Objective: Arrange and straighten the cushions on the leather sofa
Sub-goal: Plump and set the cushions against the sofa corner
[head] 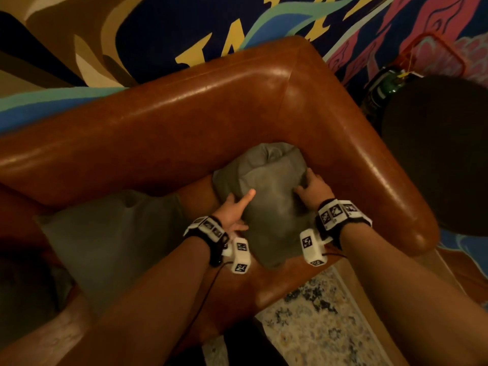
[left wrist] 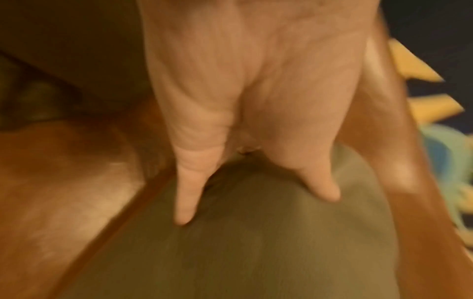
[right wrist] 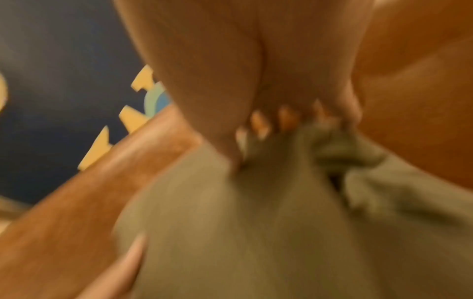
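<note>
A grey-green cushion stands in the corner of the brown leather sofa, leaning on the backrest and armrest. My left hand presses against the cushion's left side with straight fingers, one digit lying across its front. My right hand grips the cushion's right edge, fingers curled into bunched fabric. A second grey-green cushion lies on the seat to the left, untouched.
The sofa armrest runs along the right. Beyond it stands a dark round object with a bottle behind. A patterned rug covers the floor in front. A painted mural wall rises behind the backrest.
</note>
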Demonstrator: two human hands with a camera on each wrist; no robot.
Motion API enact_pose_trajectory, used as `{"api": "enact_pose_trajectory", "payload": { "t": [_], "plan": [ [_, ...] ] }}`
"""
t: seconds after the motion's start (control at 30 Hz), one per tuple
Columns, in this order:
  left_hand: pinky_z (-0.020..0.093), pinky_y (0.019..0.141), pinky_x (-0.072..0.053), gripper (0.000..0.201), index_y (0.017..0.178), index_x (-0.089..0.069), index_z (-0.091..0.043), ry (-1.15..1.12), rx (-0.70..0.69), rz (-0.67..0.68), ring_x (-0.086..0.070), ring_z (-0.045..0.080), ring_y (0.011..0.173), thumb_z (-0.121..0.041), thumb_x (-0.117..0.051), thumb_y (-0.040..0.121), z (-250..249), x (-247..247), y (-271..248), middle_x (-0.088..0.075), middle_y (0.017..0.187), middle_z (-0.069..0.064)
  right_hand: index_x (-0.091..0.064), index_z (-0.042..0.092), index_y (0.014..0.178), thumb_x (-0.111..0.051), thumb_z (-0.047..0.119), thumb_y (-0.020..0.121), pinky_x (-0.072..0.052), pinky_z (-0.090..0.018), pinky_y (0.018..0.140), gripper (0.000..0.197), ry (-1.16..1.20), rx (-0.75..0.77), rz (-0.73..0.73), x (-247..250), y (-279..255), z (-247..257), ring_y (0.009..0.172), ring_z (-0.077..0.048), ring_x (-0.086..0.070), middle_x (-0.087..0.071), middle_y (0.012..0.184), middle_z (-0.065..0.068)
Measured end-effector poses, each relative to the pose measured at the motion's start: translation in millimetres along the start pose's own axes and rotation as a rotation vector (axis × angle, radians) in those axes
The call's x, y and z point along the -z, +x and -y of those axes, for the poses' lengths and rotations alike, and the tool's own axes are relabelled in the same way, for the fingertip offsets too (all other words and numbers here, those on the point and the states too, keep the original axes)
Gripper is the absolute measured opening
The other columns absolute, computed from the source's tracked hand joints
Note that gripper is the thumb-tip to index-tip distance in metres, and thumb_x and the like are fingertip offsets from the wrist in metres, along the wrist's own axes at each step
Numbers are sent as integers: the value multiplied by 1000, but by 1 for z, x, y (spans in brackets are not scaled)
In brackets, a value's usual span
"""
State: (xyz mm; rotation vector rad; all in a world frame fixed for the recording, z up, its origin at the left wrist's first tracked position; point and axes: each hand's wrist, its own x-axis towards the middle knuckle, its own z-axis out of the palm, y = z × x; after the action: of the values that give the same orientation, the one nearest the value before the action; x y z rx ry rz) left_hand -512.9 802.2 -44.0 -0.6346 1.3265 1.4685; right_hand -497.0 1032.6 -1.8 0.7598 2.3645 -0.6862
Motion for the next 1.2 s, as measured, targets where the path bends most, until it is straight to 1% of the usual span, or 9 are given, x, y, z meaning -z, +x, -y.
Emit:
{"api": "enact_pose_trajectory", "payload": {
  "t": [0.17,0.3,0.4,0.5,0.67,0.83,0.97,1.1,1.2],
  "plan": [
    [50,99,-50,104,149,-31,-22,411,-27,-60,-57,34,127,-84,-58,71,-13,8,26,-54,142,4,-39,22,153,-56,17,95,-17,-48,125,60,-102,322,-212,-33,-44,44,152,-32,-17,-28,162,-9],
    [56,119,-19,81,150,-40,-16,1386,-157,-462,-28,39,147,-71,-39,92,-30,83,15,-37,157,15,-57,16,140,-58,5,89,-28,-34,120,52,14,672,-60,-80,-73,64,140,-29,-41,-51,146,-10],
    [70,117,-5,64,146,-43,-10,1681,111,-638,-24,43,148,-50,-49,97,-35,137,-9,-40,155,18,-58,19,139,-58,7,89,-21,-30,120,52,-38,634,80,-112,-72,61,146,-28,-32,-55,143,-5],
    [69,117,-10,38,118,-65,-13,1572,108,-621,-55,34,126,-44,-51,99,-32,165,-25,-66,124,9,-58,21,139,-58,12,90,-19,-34,122,50,-106,600,39,-130,-69,60,149,-29,-22,-53,144,-3],
    [50,98,-46,41,121,-58,-3,1063,-150,-747,-59,38,114,-39,-52,100,-39,191,-62,-62,124,19,-35,22,154,-53,22,98,-40,-37,111,58,77,436,-28,-138,-84,77,133,-30,-46,-45,145,-11],
    [41,82,-46,35,108,-59,-5,419,-531,-864,-59,30,96,-39,-55,100,-39,207,-120,-62,103,11,-16,23,160,-47,58,97,-32,-40,118,78,453,109,104,-146,-84,100,143,-33,-38,-34,159,-15],
    [53,94,-52,40,109,-61,-11,-112,-523,-737,-65,30,103,-48,-60,94,16,213,-135,-67,113,12,-9,36,160,-54,64,91,-31,-44,119,87,803,-31,158,-148,-81,129,145,-31,-37,-33,161,-6],
    [53,105,-46,59,123,-59,-24,-23,-464,-645,-62,24,115,-65,-63,81,38,217,-127,-64,125,1,-11,28,161,-66,35,93,-34,-40,117,87,673,52,97,-160,-73,132,141,-33,-42,-39,158,-10],
    [47,104,-48,42,124,-64,-17,133,-537,-599,-64,26,116,-47,-60,95,19,219,-141,-68,124,4,-26,35,157,-65,28,92,-40,-42,113,77,571,128,102,-160,-68,133,132,-35,-51,-53,147,-7]
  ]
}}
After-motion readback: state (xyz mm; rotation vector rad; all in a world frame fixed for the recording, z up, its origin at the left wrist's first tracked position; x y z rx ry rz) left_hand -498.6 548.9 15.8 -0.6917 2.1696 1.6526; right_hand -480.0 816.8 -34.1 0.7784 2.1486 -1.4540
